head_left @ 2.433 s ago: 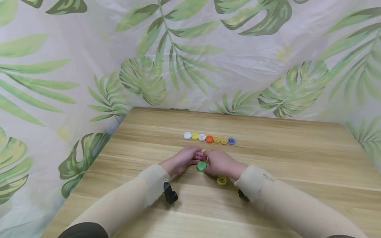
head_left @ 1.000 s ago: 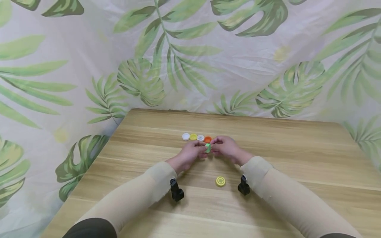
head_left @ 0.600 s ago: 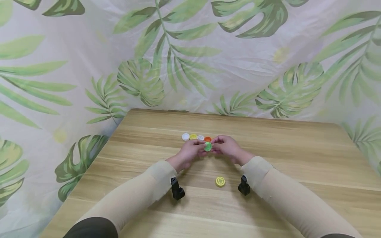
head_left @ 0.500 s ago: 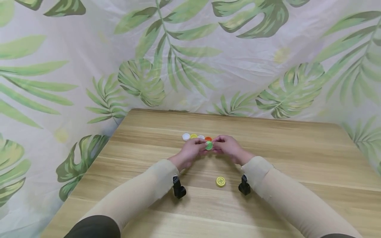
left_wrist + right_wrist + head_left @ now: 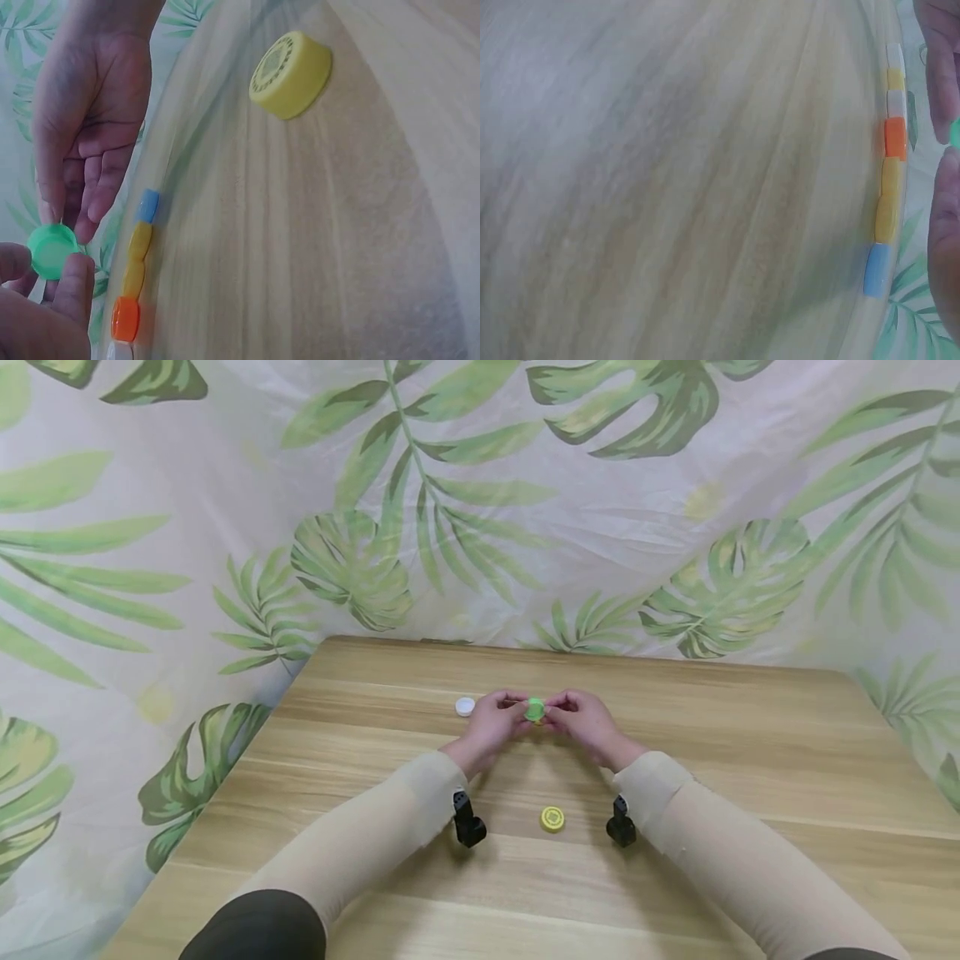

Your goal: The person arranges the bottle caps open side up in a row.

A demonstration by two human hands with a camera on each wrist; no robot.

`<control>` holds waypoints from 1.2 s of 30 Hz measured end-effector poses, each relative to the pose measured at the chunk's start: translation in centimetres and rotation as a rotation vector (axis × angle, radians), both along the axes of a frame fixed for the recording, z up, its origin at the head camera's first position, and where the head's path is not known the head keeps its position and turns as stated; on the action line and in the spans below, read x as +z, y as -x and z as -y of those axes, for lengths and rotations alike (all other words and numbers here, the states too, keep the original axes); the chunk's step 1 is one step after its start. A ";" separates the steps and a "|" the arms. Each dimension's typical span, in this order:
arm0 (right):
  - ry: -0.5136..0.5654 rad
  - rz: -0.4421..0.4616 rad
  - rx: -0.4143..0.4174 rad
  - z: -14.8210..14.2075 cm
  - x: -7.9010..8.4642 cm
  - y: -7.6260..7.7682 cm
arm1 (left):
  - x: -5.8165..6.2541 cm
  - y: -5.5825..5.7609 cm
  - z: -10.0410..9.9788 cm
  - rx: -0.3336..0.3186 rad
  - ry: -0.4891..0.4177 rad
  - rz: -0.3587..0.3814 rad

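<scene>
A green bottle cap (image 5: 535, 709) is raised above the far part of the table, its ringed face toward the head camera. My left hand (image 5: 495, 722) pinches one edge, thumb and finger plainly around it in the left wrist view. From the other side, my right hand (image 5: 588, 722) pinches the opposite edge. Behind the hands lies a row of caps, mostly hidden in the head view save a white cap (image 5: 465, 707). The right wrist view shows the row touching end to end, with an orange cap (image 5: 895, 139), two amber caps and a blue cap (image 5: 877, 270).
A yellow cap (image 5: 552, 819) lies alone on the wooden table (image 5: 360, 860), between the forearms. A leaf-printed cloth (image 5: 480, 510) hangs behind the table's far edge. Black wrist cameras sit under both cuffs.
The green cap has gone from the table up between both hands, turned, then moved away and slightly right. Both hands moved with it and now cover most of the row.
</scene>
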State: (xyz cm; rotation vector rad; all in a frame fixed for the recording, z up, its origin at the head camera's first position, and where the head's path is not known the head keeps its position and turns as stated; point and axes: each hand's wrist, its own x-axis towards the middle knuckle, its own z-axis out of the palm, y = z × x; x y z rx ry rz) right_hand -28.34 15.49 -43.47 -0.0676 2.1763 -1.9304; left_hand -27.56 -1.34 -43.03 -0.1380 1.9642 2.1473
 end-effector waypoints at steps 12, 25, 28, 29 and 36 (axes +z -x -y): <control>-0.034 -0.038 0.007 0.0 -0.1 0.1 | -0.2 0.3 0.3 -0.020 -0.024 0.056; 0.061 0.099 -0.021 -1.6 0.2 0.8 | 0.5 0.3 -1.2 -0.071 0.000 0.094; 0.103 0.133 -0.006 -2.2 0.7 0.9 | 1.0 0.7 -1.9 -0.079 0.017 0.095; 0.099 0.133 0.000 -2.5 0.9 1.0 | 1.1 0.9 -2.2 -0.078 0.029 0.095; 0.050 0.146 -0.004 -4.1 1.7 1.1 | 1.4 1.3 -4.2 -0.082 0.122 0.080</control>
